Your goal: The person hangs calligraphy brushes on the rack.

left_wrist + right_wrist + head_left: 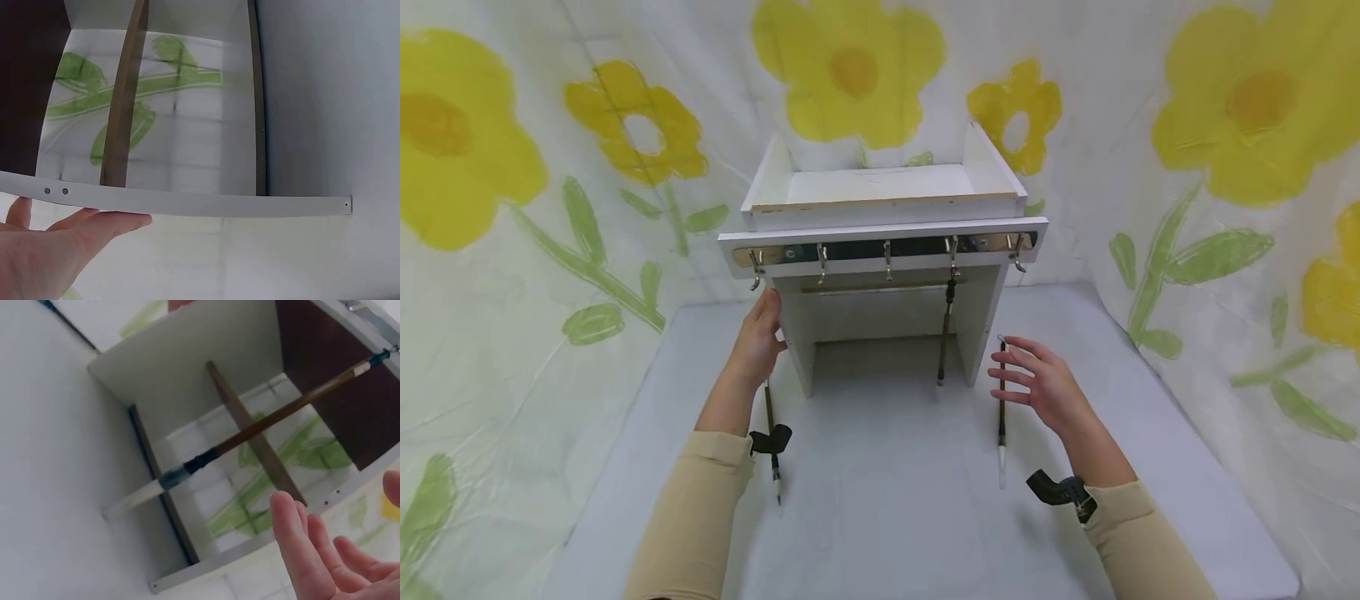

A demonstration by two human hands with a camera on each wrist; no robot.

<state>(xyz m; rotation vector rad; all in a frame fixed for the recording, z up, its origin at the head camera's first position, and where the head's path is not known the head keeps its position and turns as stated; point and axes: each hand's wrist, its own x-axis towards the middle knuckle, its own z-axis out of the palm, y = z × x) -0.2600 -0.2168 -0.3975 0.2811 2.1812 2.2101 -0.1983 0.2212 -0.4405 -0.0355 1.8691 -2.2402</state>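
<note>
A white wooden rack [883, 215] with a metal strip of several hooks stands on the table. Against the outside of its left side panel [206, 205], my left hand [758, 337] rests with extended fingers, as the left wrist view also shows. One writing brush [945, 333] hangs tip-down from a hook right of the middle; it crosses the right wrist view as a long brown-handled brush [262, 428]. To the right of the rack, my right hand [1037, 382] is held with spread, relaxed fingers. Its fingertips overlap a dark brush [1002, 429] lying on the table.
Another brush [776, 467] lies left of the rack, partly hidden by the left wrist's black strap mount [771, 439]. The pale table [880, 508] meets a hanging sheet [647, 50] with yellow flowers behind and at both sides.
</note>
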